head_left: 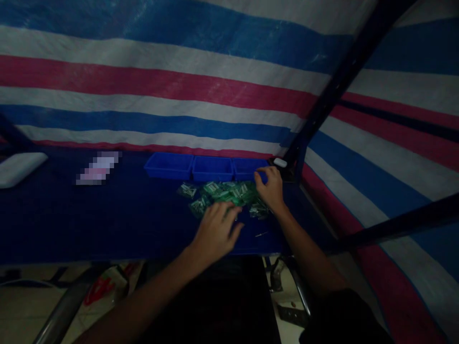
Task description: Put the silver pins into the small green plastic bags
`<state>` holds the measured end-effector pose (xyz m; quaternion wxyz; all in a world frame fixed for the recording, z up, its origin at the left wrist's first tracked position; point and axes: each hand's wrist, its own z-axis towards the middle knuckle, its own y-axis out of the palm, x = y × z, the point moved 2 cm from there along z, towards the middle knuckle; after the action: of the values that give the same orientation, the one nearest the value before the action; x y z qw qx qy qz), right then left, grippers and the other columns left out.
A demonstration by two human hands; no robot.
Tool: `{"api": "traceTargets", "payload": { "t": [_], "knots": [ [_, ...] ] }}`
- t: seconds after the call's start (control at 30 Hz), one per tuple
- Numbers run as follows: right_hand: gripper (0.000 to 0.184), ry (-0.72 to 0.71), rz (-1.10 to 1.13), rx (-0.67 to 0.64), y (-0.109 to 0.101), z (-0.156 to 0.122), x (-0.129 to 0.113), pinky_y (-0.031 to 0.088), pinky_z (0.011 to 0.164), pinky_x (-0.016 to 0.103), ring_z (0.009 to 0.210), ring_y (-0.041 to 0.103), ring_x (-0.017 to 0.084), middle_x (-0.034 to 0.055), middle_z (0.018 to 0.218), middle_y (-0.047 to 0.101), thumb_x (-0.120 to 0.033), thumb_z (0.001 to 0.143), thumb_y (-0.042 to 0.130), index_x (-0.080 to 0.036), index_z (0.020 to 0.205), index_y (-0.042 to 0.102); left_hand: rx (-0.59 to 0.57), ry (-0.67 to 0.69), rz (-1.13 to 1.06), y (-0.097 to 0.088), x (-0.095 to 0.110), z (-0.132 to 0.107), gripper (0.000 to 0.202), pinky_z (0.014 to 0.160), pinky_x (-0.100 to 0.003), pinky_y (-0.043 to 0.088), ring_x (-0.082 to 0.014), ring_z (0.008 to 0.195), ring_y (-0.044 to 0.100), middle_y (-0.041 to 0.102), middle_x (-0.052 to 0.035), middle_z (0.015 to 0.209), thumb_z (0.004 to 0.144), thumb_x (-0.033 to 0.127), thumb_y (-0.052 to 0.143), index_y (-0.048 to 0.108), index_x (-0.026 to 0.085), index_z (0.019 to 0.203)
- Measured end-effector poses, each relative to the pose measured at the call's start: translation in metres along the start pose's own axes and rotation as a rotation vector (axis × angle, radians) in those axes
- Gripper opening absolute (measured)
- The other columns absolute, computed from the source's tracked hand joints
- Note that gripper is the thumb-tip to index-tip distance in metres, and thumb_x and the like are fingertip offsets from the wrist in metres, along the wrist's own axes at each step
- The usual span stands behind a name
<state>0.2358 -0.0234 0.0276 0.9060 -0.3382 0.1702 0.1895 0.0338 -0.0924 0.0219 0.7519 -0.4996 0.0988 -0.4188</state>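
Small clear bags of green and silvery pieces (pixel 229 192) lie in a heap on the dark blue table. My left hand (pixel 217 229) is over the near edge of the heap, fingers apart and nothing visible in it. My right hand (pixel 270 188) reaches to the front of the right blue bin (pixel 247 167). Its fingers are curved with a gap between them, and I see nothing held there. A thin, pin-like piece (pixel 261 234) rests on the table below the bags. Dim light hides the small parts' details.
Beside the right bin stand a middle blue bin (pixel 213 168) and a left blue bin (pixel 169 166). A small white object (pixel 280 163) sits at the back right, near a frame post. Far left lies a white slab-like object (pixel 21 168). Striped sheeting (pixel 161 86) hangs behind the table.
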Motion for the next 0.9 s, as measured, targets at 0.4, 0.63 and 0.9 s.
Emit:
{"api": "traceTargets", "payload": {
  "t": [0.4, 0.63, 0.9],
  "knots": [
    [0.023, 0.071, -0.077, 0.056, 0.003, -0.010, 0.022, 0.037, 0.085, 0.037, 0.090, 0.049, 0.023, 0.0102, 0.088, 0.058, -0.032, 0.080, 0.049, -0.015, 0.086, 0.062, -0.142, 0.059, 0.040, 0.034, 0.031, 0.008, 0.011, 0.075, -0.035, 0.040, -0.0212, 0.087, 0.050, 0.060, -0.0064, 0.086, 0.084, 0.023, 0.049, 0.057, 0.016, 0.084],
    [0.023, -0.308, 0.194, -0.282, 0.016, -0.003, -0.064, 0.041, 0.081, 0.030, 0.084, 0.055, 0.018, 0.0049, 0.084, 0.062, -0.028, 0.082, 0.048, -0.018, 0.100, 0.058, 0.071, -0.193, -0.170, -0.013, -0.085, 0.044, 0.016, 0.075, -0.032, 0.044, -0.0183, 0.078, 0.056, 0.065, -0.0048, 0.079, 0.081, 0.026, 0.050, 0.062, 0.015, 0.082],
    [0.021, -0.304, 0.115, -0.302, 0.084, 0.008, -0.087, 0.042, 0.079, 0.028, 0.083, 0.057, 0.017, 0.0055, 0.089, 0.065, -0.020, 0.084, 0.044, -0.018, 0.099, 0.058, 0.126, -0.285, -0.549, -0.016, -0.151, 0.077, 0.029, 0.072, -0.031, 0.048, -0.0178, 0.075, 0.062, 0.068, -0.0054, 0.082, 0.070, 0.040, 0.057, 0.063, 0.015, 0.084]
  ]
}}
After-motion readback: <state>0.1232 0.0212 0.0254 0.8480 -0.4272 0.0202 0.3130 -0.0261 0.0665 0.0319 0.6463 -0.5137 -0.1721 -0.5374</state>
